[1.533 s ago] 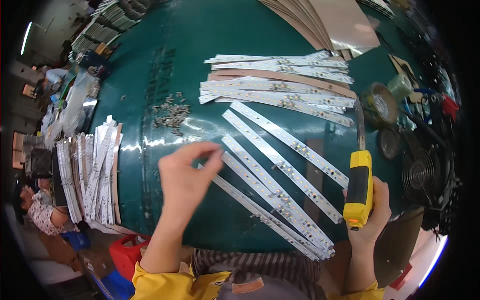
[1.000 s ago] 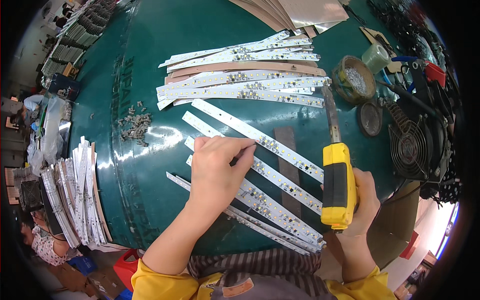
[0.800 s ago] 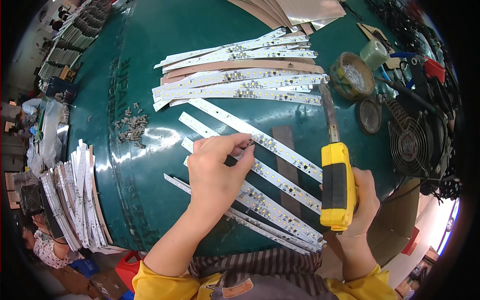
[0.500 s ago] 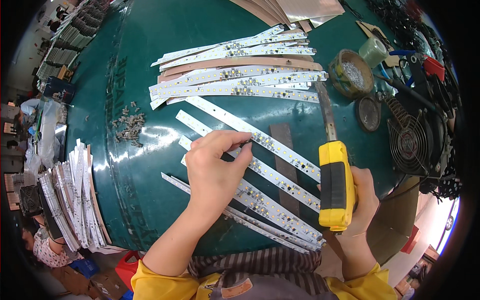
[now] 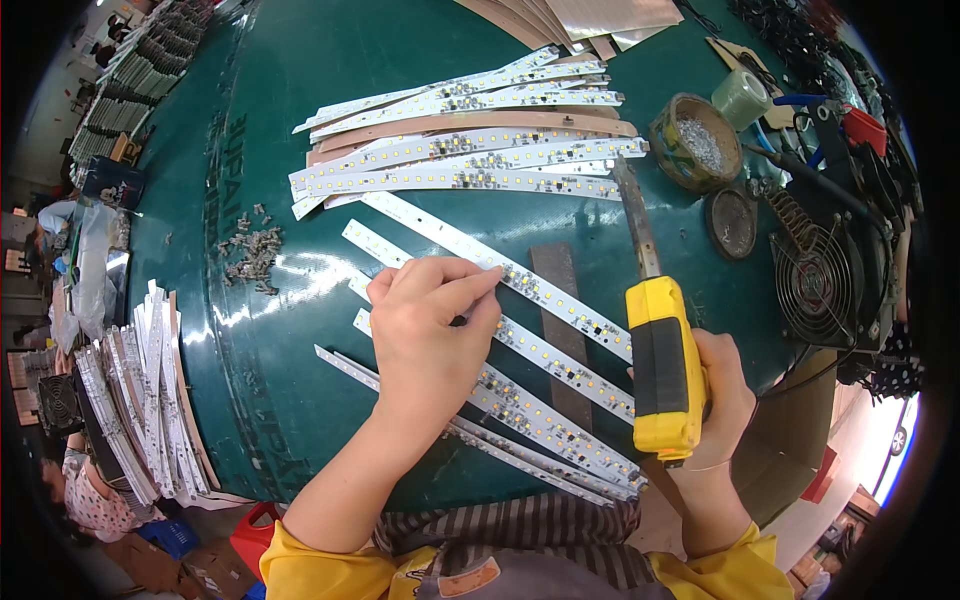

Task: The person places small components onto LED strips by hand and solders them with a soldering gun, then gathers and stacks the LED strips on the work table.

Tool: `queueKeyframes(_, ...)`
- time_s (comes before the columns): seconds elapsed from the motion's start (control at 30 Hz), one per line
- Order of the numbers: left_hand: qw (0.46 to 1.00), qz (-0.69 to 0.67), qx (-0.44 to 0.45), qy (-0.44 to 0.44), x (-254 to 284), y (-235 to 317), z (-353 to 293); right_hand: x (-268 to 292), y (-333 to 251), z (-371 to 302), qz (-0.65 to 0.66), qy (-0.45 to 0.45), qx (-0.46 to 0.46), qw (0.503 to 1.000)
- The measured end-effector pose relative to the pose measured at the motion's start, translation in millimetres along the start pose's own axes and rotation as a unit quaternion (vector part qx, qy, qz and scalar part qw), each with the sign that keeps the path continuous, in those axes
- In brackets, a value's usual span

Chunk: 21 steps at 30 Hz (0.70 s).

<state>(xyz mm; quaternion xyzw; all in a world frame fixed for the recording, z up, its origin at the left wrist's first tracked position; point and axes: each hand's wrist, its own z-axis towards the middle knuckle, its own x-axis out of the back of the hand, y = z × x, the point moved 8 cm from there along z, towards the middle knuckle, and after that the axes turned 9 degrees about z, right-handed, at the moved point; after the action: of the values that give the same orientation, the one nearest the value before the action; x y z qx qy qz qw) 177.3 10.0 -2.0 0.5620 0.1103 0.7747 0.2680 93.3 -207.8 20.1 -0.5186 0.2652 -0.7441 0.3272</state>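
Several white LED strips [image 5: 560,352] fan out in front of me, dotted with small yellow LEDs and dark parts. My left hand [image 5: 432,315] is closed in a pinch over the upper strips, its fingertips at the components midway along the topmost LED strip [image 5: 440,228]. Whatever the pinch holds is hidden by the fingers. My right hand [image 5: 725,395] grips a yellow tool with a black side panel [image 5: 662,368]. From its far end a flat metal bar [image 5: 636,220] reaches toward the stacked strips. Most of the right fingers are behind the tool.
More LED strips [image 5: 470,180] lie stacked at the far middle, others [image 5: 160,400] at the left. A heap of small grey parts [image 5: 252,250] sits on the green table. To the right are a bowl of clear bits [image 5: 700,145], a round lid [image 5: 731,224] and a fan [image 5: 822,288].
My left fingertips have come together at the topmost strip, covering the small dark thing seen between them before. The tool's metal bar has tilted slightly left. The whole view has shifted a little.
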Motion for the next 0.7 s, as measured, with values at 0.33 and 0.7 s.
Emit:
queueKeyframes(0.33,0.999,-0.008,-0.039,-0.02,-1,4,-1,0,1,1,-0.011,-0.001,-0.01,1.0)
queueKeyframes(0.7,0.977,-0.164,0.129,-0.051,-11,-21,-8,20,-5,1,0.022,0.05,0.001,0.998)
